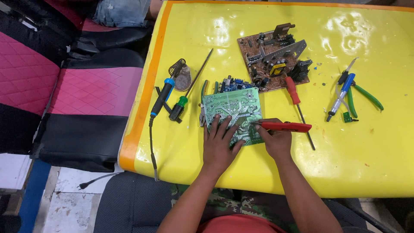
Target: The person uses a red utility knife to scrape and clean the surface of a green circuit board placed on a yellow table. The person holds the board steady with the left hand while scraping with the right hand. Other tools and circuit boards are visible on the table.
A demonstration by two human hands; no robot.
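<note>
Head view shows the left hand (219, 144) lying flat with fingers spread on a green circuit board (230, 108), which sits near the front of the yellow table (366, 159). Beside it, the right hand (276, 140) grips a red-handled tool (284, 126), its tip on the board. A brown circuit board (265, 64) lies behind, and a soldering iron (163, 98) to the left.

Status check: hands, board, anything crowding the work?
Left hand flat on green circuit board. Right hand holds red-handled tool, tip on board. Pliers touching board's left edge.
</note>
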